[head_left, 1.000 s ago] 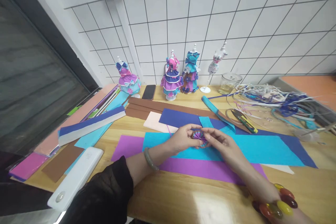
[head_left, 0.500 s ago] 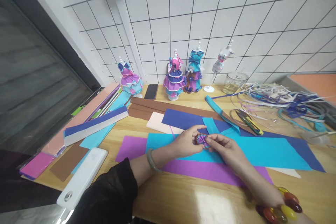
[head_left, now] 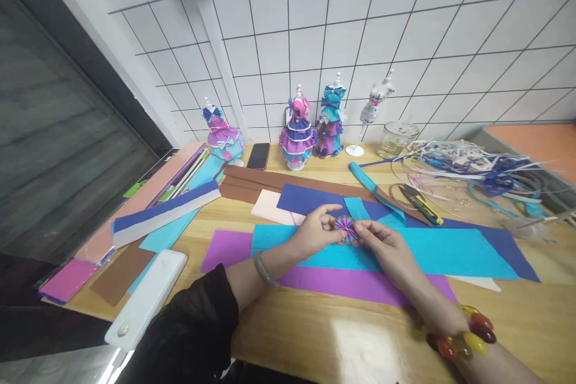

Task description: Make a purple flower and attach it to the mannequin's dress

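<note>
Both my hands meet over the foam sheets at the middle of the wooden table (head_left: 315,336). My left hand (head_left: 315,231) and my right hand (head_left: 382,243) pinch a small round pleated purple rosette (head_left: 345,229) between their fingertips, just above a turquoise foam sheet (head_left: 432,252). A thin purple thread (head_left: 293,218) trails to the left of my left hand. Under the turquoise sheet lie a purple sheet (head_left: 342,282) and a dark blue sheet (head_left: 310,198). A green bangle sits on my left wrist and a chunky bead bracelet on my right.
Three small dress-form dolls in foam dresses (head_left: 297,135) and a bare white one (head_left: 375,105) stand by the wall, with a phone (head_left: 258,156), a glass jar (head_left: 396,138) and tangled ribbons (head_left: 481,168). Thread snips (head_left: 418,201) lie at right, a white case (head_left: 146,300) at left.
The rosette has been turned and raised slightly between my fingertips, and both hands have shifted a little away from me. The camera view has drifted slightly.
</note>
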Motion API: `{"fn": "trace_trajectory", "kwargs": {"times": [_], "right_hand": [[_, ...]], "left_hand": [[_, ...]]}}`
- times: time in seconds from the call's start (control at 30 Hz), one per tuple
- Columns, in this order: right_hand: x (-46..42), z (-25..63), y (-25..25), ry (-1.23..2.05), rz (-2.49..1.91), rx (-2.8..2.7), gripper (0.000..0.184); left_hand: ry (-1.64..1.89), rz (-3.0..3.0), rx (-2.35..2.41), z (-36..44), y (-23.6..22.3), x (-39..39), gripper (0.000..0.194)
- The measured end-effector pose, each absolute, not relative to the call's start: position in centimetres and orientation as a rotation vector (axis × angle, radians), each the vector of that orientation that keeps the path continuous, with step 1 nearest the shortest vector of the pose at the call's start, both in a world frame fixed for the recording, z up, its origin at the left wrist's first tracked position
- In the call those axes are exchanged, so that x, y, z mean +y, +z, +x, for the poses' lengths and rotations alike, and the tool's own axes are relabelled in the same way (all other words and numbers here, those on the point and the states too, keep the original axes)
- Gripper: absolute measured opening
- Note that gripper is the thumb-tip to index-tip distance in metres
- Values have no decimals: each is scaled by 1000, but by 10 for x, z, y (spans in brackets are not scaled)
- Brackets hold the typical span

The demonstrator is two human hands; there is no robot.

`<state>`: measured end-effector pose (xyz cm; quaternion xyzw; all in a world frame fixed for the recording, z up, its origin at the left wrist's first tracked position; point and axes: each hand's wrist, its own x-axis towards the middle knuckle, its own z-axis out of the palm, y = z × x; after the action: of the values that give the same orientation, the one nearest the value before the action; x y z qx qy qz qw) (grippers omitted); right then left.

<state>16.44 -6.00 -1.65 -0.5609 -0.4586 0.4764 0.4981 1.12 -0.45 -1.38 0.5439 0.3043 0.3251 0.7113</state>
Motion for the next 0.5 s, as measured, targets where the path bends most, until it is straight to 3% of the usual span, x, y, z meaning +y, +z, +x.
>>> {"fn": "trace_trajectory", "kwargs": {"times": [0.5], "right_hand": [[-59, 161, -11, 1272, -1353, -995, 32]], "left_hand": [[736, 1201, 730, 10, -11, -1, 55]]}}
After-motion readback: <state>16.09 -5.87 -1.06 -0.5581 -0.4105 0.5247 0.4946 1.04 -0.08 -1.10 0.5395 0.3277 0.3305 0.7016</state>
